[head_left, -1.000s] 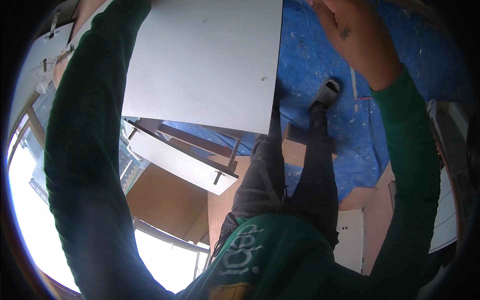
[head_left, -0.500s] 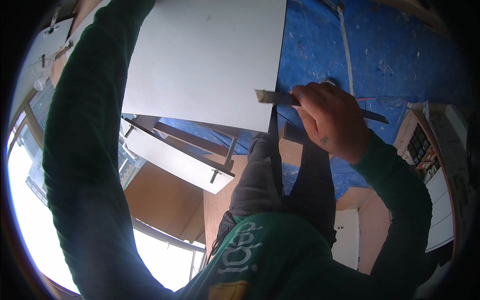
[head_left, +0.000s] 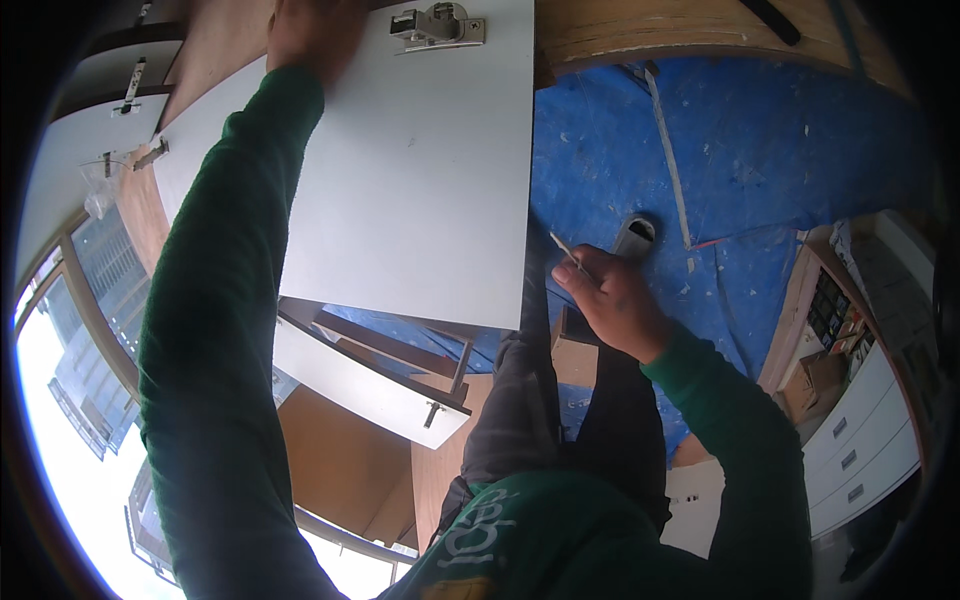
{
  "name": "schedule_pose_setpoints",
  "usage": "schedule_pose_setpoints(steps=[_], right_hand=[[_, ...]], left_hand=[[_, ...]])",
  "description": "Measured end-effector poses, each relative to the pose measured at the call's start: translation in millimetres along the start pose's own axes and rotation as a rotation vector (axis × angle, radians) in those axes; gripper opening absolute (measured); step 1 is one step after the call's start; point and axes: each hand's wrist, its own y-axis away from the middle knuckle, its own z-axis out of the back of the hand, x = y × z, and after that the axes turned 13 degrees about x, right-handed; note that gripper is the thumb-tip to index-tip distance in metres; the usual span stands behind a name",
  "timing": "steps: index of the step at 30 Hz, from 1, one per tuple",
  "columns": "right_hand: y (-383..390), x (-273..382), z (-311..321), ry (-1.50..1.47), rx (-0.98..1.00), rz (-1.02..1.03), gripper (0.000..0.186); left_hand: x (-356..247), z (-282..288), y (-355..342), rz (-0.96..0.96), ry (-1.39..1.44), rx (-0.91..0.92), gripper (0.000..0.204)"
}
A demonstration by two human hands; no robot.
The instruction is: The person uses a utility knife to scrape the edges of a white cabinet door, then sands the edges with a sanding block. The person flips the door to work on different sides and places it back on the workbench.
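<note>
A white cabinet door (head_left: pixel 410 210) lies in front of me, with a metal hinge (head_left: pixel 440 28) fixed near its far end. My left hand (head_left: pixel 315 40) is at the door's far left part, blurred; its fingers run out of the picture, so I cannot see their grip. To the right of the door's edge, my right hand (head_left: pixel 615 305) is closed round a thin flat strip-like tool (head_left: pixel 566 250). Its narrow end points up and left, and my hand hides the rest. The tool is seen nearly edge-on, apart from the door.
Blue sheeting (head_left: pixel 750 150) with pale spots covers the floor on the right. A second white panel with a hinge (head_left: pixel 370 385) sits below the door. Further panels with hinges (head_left: pixel 90 170) stand at far left. White drawers (head_left: pixel 860 450) are on the right; a slipper (head_left: pixel 635 238) shows beyond my hand.
The hinge and my left hand have come into view at the top. My right hand has moved down and left, turning the tool from broadside to nearly edge-on.
</note>
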Motion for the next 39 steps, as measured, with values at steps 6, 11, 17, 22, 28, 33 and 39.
schedule_pose_setpoints(steps=[6, 11, 17, 22, 28, 33, 39], right_hand=[[-42.4, 21.1, -32.6, -0.246, -0.141, 0.122, 0.033], [-48.9, 18.3, -32.1, -0.244, -0.126, 0.166, 0.036], [-19.0, 25.4, -50.2, -0.289, -0.054, 0.071, 0.035], [9.1, 13.8, -76.3, -0.386, -0.026, 0.068, 0.034], [8.3, -0.5, -90.5, -0.383, -0.023, 0.014, 0.035], [10.5, -6.4, -81.1, -0.332, 0.001, 0.053, 0.035], [25.7, -18.7, -32.2, -0.337, -0.041, 0.095, 0.038]], left_hand=[[-9.2, 0.8, -5.1, 0.111, 0.11, 0.053, 0.052], [-18.2, 15.0, -3.5, 0.28, 0.33, 0.019, 0.061], [-1.5, 10.2, 13.8, 0.066, 0.275, -0.049, 0.07], [-47.3, 32.4, 35.8, 0.107, 0.407, -0.02, 0.059], [-57.4, 23.6, 48.5, 0.102, 0.366, -0.012, 0.059], [-70.4, 41.9, 48.3, 0.189, 0.394, 0.105, 0.062], [-69.4, 39.5, 44.3, 0.193, 0.425, 0.117, 0.062]])
